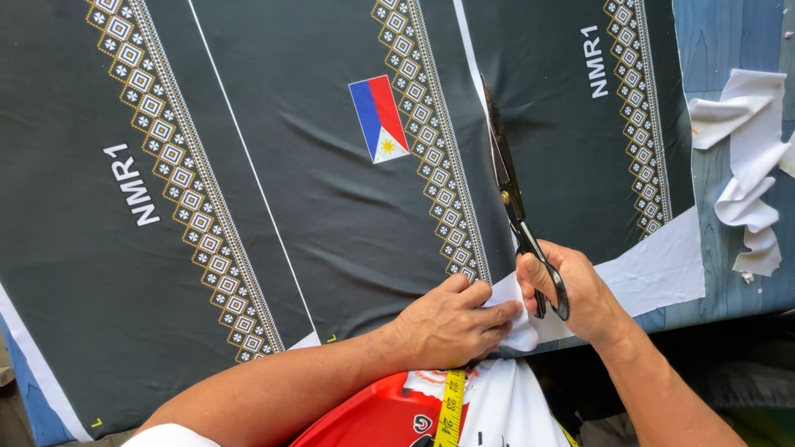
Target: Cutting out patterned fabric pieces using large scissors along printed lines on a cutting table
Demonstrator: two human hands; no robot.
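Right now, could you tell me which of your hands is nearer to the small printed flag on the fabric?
Left. The left hand presses the fabric edge below the flag; the right hand, gripping the scissors, sits lower right, slightly farther off.

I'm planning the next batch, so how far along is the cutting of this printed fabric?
Done: white offcut strips lie on the blue table, and the right edge looks trimmed. In hand: the right hand works black scissors up a white line while the left hand holds the dark printed fabric flat. Left: the other white lines look uncut.
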